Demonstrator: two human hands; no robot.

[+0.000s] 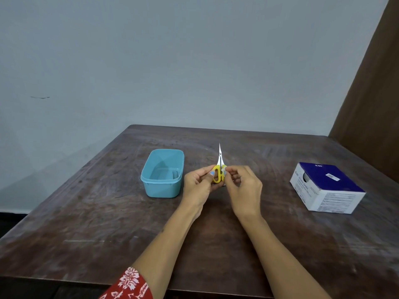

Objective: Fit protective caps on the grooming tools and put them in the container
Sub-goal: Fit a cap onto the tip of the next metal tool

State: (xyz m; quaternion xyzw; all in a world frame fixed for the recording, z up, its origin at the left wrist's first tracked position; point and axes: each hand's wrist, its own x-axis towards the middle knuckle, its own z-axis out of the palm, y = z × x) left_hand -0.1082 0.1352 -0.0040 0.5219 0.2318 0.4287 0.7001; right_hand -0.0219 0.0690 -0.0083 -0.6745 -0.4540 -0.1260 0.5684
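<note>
Both hands' [197, 183] grip: scissors [219, 167] handles, blades beyond.

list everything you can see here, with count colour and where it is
small yellow-handled steel scissors: 1, yellow and silver, held above table centre, bare blades pointing away
open plastic container: 1, light blue, left of the hands; a small item inside, unclear
cardboard box: 1, dark blue top, white sides, table's right
worn wooden table: 1, dark brown
patterned sleeve: 1, red and white, bottom edge
left hand: pinches scissors handle
right hand: pinches scissors handle
</note>
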